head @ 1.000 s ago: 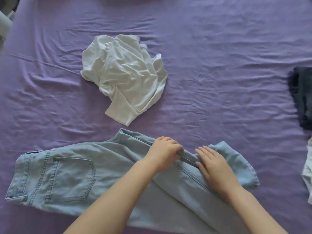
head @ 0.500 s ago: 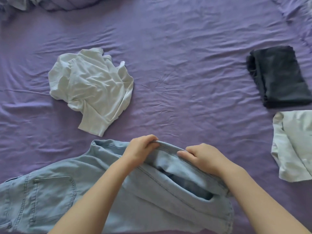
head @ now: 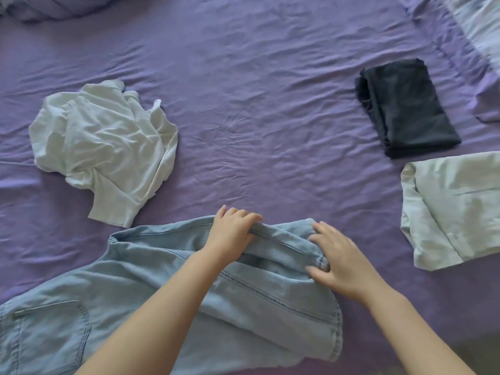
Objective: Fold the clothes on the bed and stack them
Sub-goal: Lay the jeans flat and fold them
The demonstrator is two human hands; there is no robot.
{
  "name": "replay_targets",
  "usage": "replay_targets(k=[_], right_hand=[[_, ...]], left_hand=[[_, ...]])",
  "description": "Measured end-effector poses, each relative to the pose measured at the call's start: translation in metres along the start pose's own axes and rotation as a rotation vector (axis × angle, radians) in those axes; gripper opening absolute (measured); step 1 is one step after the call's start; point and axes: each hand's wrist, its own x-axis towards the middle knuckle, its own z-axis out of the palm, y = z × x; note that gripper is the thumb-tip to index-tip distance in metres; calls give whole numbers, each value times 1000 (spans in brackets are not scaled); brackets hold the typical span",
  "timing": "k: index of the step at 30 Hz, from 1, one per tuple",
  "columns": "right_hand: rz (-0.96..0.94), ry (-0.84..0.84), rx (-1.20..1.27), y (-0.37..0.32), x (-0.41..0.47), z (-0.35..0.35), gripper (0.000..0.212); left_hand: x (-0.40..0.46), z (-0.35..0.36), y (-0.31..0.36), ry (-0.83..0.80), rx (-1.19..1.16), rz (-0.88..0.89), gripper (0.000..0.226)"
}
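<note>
Light blue jeans [head: 135, 293] lie across the near part of the purple bed sheet [head: 257, 104], with one leg folded back over itself. My left hand [head: 232, 234] grips the far edge of that folded leg, fingers curled over the seam. My right hand [head: 341, 263] rests on the leg's hem end with fingers spread fairly straight. A crumpled white T-shirt [head: 108, 147] lies unfolded at the left, apart from the jeans.
A folded black garment [head: 405, 109] lies at the right, and a folded pale grey-green garment [head: 454, 207] sits just in front of it. Bunched purple bedding [head: 54, 6] is at the top left, and a pale pillow or cover [head: 481, 36] at the top right.
Both hands lifted the jeans leg, carried it over and laid it down folded. My right hand's grip has loosened to spread fingers. The view shifted right, showing both folded garments.
</note>
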Motion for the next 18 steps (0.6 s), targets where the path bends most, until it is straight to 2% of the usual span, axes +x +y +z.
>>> replay_targets(k=[2, 5, 8, 12, 16, 18], right_hand=[[3, 171, 44, 2, 4, -1, 30], [164, 362, 152, -9, 25, -24, 12], [221, 408, 181, -24, 61, -47, 13], [242, 398, 164, -25, 110, -43, 26], [309, 273, 216, -11, 130, -19, 70], [294, 272, 203, -8, 125, -6, 86]], left_hand=[[7, -2, -1, 89, -27, -21, 24], [25, -15, -6, 267, -58, -120, 15], [43, -30, -10, 199, 0, -272, 18], [60, -28, -17, 159, 53, -417, 21], [74, -10, -25, 158, 48, -484, 21], [78, 0, -27, 174, 31, -507, 22]])
